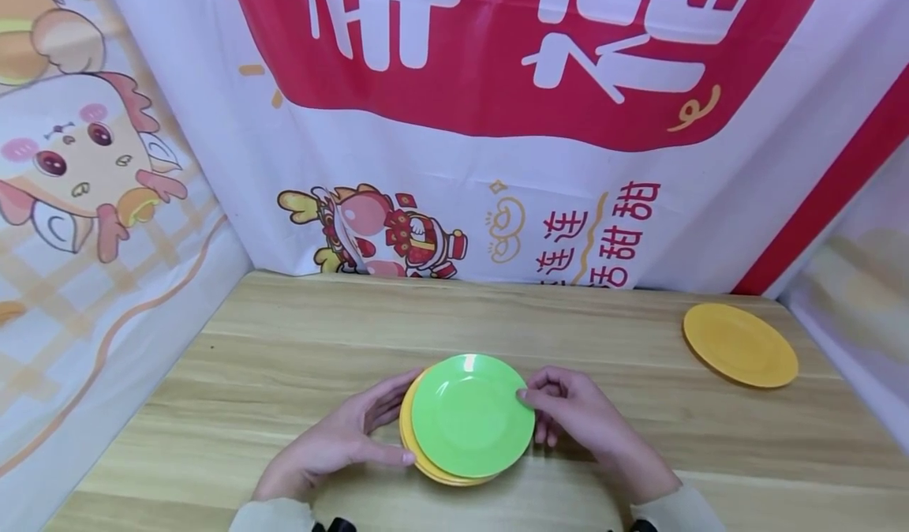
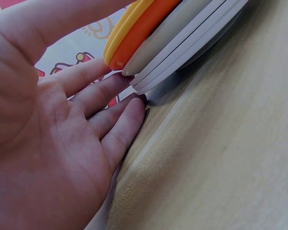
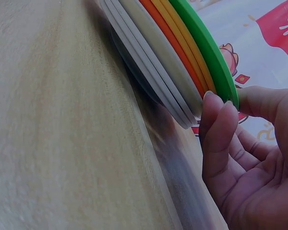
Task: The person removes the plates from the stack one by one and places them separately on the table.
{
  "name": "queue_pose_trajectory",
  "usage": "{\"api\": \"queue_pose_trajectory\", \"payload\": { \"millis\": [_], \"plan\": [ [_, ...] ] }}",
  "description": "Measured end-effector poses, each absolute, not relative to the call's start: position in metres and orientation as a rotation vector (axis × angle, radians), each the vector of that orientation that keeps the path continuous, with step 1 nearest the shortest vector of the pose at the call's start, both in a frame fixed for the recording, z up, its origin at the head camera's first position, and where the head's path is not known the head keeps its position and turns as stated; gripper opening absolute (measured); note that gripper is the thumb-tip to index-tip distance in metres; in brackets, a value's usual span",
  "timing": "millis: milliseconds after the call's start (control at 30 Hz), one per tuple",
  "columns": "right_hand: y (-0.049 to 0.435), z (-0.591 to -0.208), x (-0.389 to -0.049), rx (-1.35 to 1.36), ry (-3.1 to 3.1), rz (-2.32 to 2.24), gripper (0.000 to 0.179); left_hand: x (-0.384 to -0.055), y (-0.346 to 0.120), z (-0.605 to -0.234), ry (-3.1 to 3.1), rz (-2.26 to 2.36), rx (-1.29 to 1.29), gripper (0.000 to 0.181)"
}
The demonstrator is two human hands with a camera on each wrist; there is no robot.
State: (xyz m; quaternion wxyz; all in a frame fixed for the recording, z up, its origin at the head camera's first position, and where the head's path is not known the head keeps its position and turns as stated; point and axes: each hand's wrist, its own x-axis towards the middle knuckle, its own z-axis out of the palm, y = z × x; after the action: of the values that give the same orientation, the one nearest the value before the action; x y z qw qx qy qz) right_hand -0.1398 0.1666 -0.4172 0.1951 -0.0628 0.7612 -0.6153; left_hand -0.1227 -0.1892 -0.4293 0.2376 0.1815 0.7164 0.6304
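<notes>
Guiding the green plate (image 1: 472, 417) well seems to call for a light, level pinch: it sits slightly off-centre atop a stack (image 1: 408, 429), well in from the surface's (image 1: 284, 342) back edge. The right hand (image 1: 578, 413) pinches its rim; the left hand (image 1: 344, 436), fingers loosely extended, touches the stack and should just steady it. A separate yellow plate (image 1: 741, 346) lies near the back right corner; printed cloth (image 1: 476, 66) hangs behind.

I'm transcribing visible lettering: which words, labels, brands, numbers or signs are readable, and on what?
"连连", red, sideways on the backdrop cloth.
"活甜甜", beside it; both lines cut off below.
Probably "福", white, on the red panel.
White character to its left: cropped, unreadable.
None visible on the plates.
</notes>
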Motion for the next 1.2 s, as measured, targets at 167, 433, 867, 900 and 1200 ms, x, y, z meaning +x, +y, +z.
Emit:
{"api": "queue_pose_trajectory", "payload": {
  "millis": [167,433,867,900,1200],
  "plan": [
    [0.1677,-0.4156,-0.1392,-0.157,2.135,-1.722,0.036,-0.1227,-0.1870,-0.4279,1.990,1.702,0.449,0.095],
    [0.1628,-0.4129,-0.1434,-0.155,2.132,-1.729,0.032,-0.1246,-0.1905,-0.4264,2.019,1.701,0.454,0.096],
    [0.1644,-0.4165,-0.1379,-0.161,2.096,-1.756,0.029,-0.1219,-0.1895,-0.4301,2.027,1.697,0.502,0.095],
    [0.1647,-0.4169,-0.1378,-0.161,2.093,-1.762,0.028,-0.1223,-0.1891,-0.4303,2.028,1.696,0.504,0.094],
    [0.1682,-0.4128,-0.1389,-0.134,2.106,-1.799,0.027,-0.1228,-0.1869,-0.4291,2.031,1.686,0.464,0.094]
  ]
}}
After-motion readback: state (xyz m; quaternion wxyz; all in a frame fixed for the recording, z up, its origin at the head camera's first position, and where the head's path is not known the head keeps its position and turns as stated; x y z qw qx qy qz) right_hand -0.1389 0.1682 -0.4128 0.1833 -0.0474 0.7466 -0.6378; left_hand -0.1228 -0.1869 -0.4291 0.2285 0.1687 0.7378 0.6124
